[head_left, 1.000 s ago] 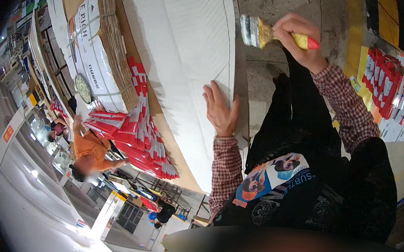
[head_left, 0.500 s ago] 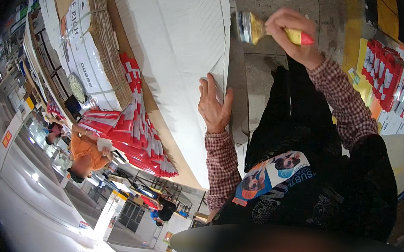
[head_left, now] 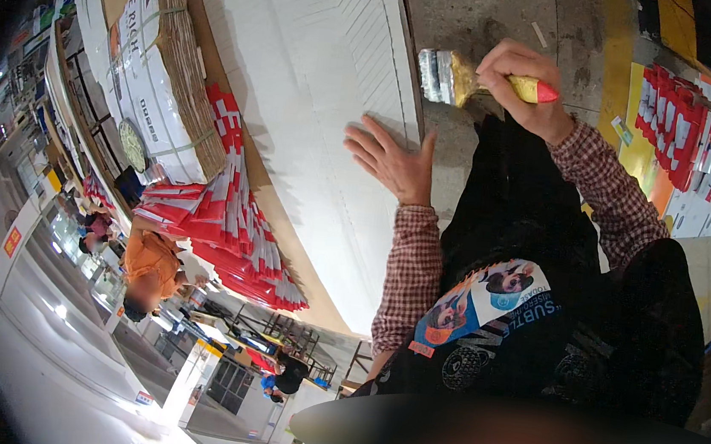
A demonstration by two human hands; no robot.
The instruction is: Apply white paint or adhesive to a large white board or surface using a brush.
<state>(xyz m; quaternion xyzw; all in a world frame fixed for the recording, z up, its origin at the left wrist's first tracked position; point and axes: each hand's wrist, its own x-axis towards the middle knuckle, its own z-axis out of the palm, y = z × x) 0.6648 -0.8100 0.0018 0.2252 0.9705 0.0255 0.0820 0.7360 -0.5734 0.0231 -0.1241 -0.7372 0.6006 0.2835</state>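
Note:
A large white board or sheet [head_left: 317, 90] lies along the table in front of me, with rows of slanted lines near its right edge. My left hand [head_left: 391, 159] rests on it near that edge, palm down and fingers spread. In my right hand [head_left: 523, 84] is a wide paintbrush [head_left: 448, 78] with a yellow, red-tipped handle. Its head points left and is held just past the sheet's right edge; whether it touches the edge I cannot tell.
Left of the sheet sit a strapped bundle of folded cardboard [head_left: 160, 75] and many red-and-white folded pieces [head_left: 238, 241]. More red-and-white pieces [head_left: 681, 133] lie at far right. A person in orange [head_left: 150, 262] is farther off at left.
My left hand has moved from the sheet's edge, fingers now spread flat. The raised edge strip now looks flat. The paintbrush has come slightly nearer to me.

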